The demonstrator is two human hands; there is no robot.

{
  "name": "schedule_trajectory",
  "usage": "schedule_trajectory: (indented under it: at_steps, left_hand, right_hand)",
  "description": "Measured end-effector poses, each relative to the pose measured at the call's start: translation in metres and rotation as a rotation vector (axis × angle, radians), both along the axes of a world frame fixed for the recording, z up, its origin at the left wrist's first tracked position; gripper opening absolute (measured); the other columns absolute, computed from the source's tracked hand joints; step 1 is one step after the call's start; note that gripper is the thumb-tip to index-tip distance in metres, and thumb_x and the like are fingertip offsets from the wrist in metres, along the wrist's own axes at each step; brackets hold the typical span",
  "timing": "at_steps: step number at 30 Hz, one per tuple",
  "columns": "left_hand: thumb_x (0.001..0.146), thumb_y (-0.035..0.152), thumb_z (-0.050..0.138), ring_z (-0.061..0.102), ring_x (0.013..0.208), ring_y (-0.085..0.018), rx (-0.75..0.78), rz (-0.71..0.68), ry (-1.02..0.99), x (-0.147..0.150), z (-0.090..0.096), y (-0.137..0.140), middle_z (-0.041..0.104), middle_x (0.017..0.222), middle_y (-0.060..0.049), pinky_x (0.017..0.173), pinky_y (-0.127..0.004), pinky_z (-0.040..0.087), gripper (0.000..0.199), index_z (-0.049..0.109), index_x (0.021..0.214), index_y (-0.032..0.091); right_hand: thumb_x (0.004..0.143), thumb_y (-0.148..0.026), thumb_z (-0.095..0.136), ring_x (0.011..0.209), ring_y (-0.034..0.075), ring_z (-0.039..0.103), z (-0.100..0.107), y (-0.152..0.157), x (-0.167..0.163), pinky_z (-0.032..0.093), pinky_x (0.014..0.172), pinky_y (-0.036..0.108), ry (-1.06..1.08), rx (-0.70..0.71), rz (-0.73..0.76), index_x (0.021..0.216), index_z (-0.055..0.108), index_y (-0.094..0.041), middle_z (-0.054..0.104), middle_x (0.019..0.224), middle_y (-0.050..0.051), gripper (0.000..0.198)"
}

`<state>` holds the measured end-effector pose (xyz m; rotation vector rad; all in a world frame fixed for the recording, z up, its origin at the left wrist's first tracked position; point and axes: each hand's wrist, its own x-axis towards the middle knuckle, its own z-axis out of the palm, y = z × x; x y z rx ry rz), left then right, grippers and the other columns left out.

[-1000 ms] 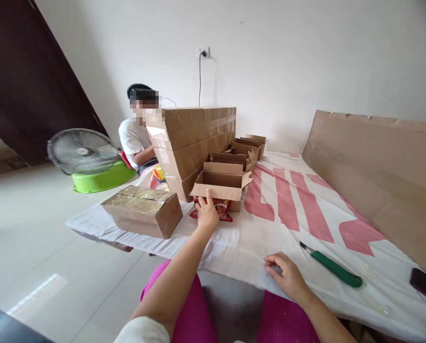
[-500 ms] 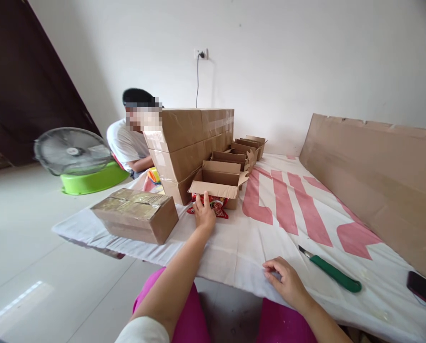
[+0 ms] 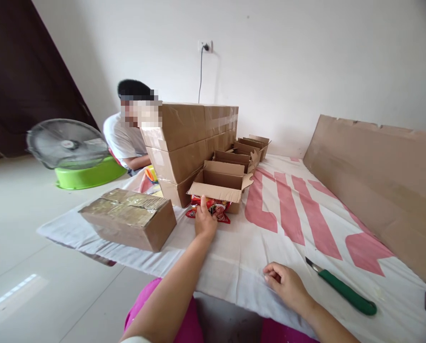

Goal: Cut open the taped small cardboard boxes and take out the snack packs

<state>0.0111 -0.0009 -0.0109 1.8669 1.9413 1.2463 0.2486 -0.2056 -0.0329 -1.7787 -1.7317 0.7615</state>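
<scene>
White-and-red tablecloth (image 3: 241,252): one red packet (image 3: 223,210), long axis crosswise, below the front flap of the nearest open carton (image 3: 215,191), partly covered by the nearer left hand (image 3: 205,223), whether gripped cannot be told; right hand (image 3: 286,285) well apart, loosely curled, nothing visibly held.

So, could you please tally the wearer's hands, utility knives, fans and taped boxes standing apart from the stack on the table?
Hands: 2 (left hand, right hand)
Utility knife: 1
Fan: 1
Lone taped box: 1
Total: 5
</scene>
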Motion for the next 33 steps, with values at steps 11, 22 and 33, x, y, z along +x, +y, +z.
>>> schedule_trajectory:
  at_steps: [11, 22, 33]
  left_hand:
    - [0.082, 0.018, 0.062, 0.066, 0.102, -0.027, -0.156, -0.229, -0.045, -0.001, -0.008, 0.003, 0.068, 0.112, -0.012, 0.088, -0.038, 0.049, 0.093, 0.002, 0.153, 0.016]
    - [0.079, 0.016, 0.065, 0.035, 0.142, -0.031, -0.251, -0.418, 0.142, 0.009, -0.01, -0.014, 0.041, 0.149, -0.017, 0.117, -0.04, 0.028, 0.039, 0.061, 0.118, 0.013]
    - [0.086, 0.03, 0.056, 0.05, 0.126, -0.024, 0.297, -0.505, 0.149, -0.082, 0.08, -0.082, 0.063, 0.123, -0.008, 0.112, -0.042, 0.034, 0.028, 0.061, 0.112, 0.022]
  right_hand:
    - [0.088, -0.03, 0.047, 0.074, 0.02, 0.064, -0.009, 0.001, -0.013, 0.045, 0.07, 0.032, -0.218, 0.202, 0.024, 0.084, 0.067, -0.023, 0.067, 0.075, 0.003, 0.021]
    - [0.088, -0.035, 0.047, 0.073, 0.02, 0.064, -0.008, 0.002, -0.01, 0.045, 0.069, 0.031, -0.169, 0.235, 0.03, 0.082, 0.067, -0.022, 0.067, 0.076, 0.003, 0.024]
    - [0.089, -0.04, 0.043, 0.074, 0.021, 0.062, -0.008, 0.002, -0.008, 0.043, 0.07, 0.032, -0.153, 0.199, 0.051, 0.083, 0.066, -0.022, 0.067, 0.076, 0.003, 0.029]
